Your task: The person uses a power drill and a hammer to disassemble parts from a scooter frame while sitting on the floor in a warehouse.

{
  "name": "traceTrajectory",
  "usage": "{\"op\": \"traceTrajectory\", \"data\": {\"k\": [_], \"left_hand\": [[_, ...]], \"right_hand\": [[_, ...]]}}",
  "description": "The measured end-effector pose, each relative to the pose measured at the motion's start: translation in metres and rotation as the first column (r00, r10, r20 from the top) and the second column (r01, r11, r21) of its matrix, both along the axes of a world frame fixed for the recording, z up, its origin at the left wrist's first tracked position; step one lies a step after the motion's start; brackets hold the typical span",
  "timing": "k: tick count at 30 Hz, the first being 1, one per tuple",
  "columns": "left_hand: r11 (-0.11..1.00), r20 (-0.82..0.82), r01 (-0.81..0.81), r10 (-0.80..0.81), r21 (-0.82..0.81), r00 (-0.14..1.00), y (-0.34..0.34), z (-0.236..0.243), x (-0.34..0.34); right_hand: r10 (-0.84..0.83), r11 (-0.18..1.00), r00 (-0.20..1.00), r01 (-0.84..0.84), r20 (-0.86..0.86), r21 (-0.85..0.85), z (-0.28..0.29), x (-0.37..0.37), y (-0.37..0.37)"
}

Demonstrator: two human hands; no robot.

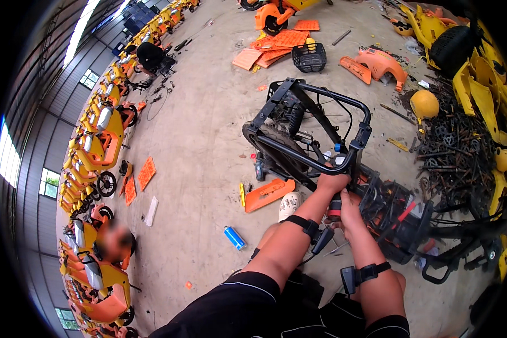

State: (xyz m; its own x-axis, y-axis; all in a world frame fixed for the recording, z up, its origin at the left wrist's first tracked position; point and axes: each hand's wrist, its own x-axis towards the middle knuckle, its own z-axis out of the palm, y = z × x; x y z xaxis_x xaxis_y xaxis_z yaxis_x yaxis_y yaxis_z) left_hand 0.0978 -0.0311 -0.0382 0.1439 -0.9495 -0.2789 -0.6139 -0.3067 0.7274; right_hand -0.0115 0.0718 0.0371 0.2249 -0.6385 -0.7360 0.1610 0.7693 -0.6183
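A stripped black scooter frame [315, 163] with its wheel [276, 141] attached lies tilted on the concrete in front of me. My left hand [333, 181] is closed at the lower corner of the tubing; its fingertips and whatever they hold are hidden. Just beside it, my right hand [350, 211] is wrapped round a red-and-black tool [334, 208], whose working end is out of sight behind my left hand. Right of both hands sits the frame's dark lower section [394, 219], with wires and a bright red piece on it.
A blue can [234, 238] and an orange panel [269, 195] lie left of my legs. A heap of dark metal parts [450, 146] and yellow body panels [484, 84] rise on the right. Beyond the frame are a black basket [309, 57] and orange panels [276, 44]. Scooters [104, 138] line the left.
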Motion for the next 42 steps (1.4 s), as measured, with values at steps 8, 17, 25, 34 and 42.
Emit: {"op": "traceTrajectory", "data": {"k": [8,17,25,34,42], "left_hand": [[0.915,-0.545,0.103,0.139,0.39,0.827,0.017,0.048,-0.006],[0.874,-0.521,0.036,0.255,0.484,0.815,0.018,0.07,-0.015],[0.949,-0.553,-0.059,0.23,0.309,0.801,0.017,0.021,-0.003],[0.923,-0.578,-0.018,0.257,0.385,0.774,0.014,-0.001,-0.002],[0.929,-0.529,-0.065,0.264,0.365,0.807,0.02,0.01,-0.004]], "right_hand": [[-0.033,0.999,0.999,0.033,-0.01,0.012,0.014,-0.007,-0.006],[-0.017,1.0,1.0,0.017,0.013,-0.015,0.006,-0.012,-0.006],[-0.034,0.998,0.998,0.037,0.047,-0.052,-0.003,-0.007,0.0],[-0.046,0.997,0.999,0.045,-0.011,-0.061,-0.006,-0.013,0.005],[-0.062,0.994,0.997,0.059,-0.038,-0.093,-0.023,-0.005,0.005]]}}
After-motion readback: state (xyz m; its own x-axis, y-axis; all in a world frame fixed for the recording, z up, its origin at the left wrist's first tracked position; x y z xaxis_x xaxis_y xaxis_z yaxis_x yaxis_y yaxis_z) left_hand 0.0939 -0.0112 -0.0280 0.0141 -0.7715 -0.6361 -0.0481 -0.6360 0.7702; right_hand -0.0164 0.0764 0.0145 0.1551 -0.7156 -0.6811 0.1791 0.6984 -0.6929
